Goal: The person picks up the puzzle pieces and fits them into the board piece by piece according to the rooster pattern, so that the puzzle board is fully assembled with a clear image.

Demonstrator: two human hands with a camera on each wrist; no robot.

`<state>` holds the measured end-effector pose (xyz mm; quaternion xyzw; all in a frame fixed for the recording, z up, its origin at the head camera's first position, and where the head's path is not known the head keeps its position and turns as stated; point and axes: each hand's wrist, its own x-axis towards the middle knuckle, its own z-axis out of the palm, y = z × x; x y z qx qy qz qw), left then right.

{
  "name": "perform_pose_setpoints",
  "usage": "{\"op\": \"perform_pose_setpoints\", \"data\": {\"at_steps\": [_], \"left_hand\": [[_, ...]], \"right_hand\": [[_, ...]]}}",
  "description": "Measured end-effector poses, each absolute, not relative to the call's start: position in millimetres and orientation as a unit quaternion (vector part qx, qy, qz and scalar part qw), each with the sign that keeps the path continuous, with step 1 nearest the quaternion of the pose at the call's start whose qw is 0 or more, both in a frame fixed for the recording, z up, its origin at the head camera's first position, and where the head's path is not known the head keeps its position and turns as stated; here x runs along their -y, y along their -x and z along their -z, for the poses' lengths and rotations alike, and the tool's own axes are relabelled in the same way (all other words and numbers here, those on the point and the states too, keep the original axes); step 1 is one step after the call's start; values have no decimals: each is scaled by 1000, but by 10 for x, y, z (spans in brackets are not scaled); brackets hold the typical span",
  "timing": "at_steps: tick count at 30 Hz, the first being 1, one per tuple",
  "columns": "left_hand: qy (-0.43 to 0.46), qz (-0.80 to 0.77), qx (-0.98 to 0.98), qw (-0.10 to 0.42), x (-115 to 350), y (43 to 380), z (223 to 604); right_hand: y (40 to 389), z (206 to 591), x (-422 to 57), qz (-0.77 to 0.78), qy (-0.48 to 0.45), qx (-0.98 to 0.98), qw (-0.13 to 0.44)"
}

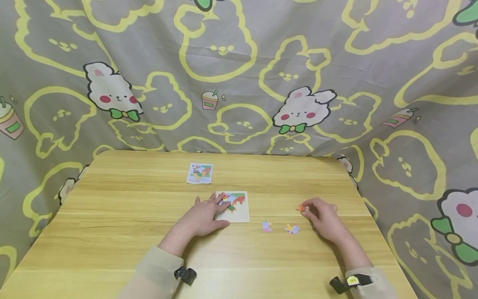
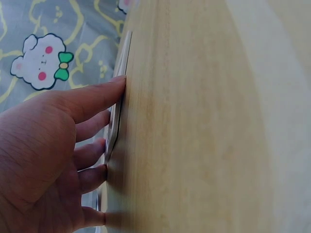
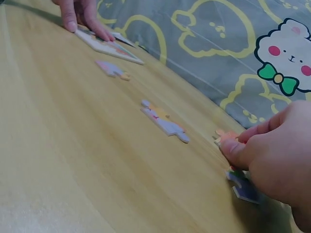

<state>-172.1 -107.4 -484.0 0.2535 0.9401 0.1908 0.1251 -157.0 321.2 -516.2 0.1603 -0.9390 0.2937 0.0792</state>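
Observation:
My left hand (image 1: pixel 203 216) rests with fingers spread on the puzzle board (image 1: pixel 240 216), a pale square tray with part of a rooster picture in it. In the left wrist view, the thumb of the left hand (image 2: pixel 53 141) lies at the board's edge. Over to the right, my right hand (image 1: pixel 324 216) pinches an orange puzzle piece (image 3: pixel 227 136) between thumb and fingers, close over the table. A blue-purple puzzle piece (image 3: pixel 244 189) lies beneath that hand, partly hidden by it. Between the hands are a lilac puzzle piece (image 1: pixel 266 226) and a yellow-and-lilac puzzle piece (image 1: pixel 292 229).
A square picture card (image 1: pixel 200 173) with a rooster lies behind the board, toward the far edge. The wooden table (image 1: pixel 112 216) meets a patterned grey curtain (image 1: pixel 231 95) at the back and sides.

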Motion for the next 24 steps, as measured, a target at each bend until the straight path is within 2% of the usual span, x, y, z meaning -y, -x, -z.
{"op": "perform_pose_setpoints", "data": {"at_steps": [24], "left_hand": [[-250, -197, -940, 124, 1083, 1716, 4850]], "right_hand": [[1604, 4981, -3026, -265, -194, 942, 73]]}}
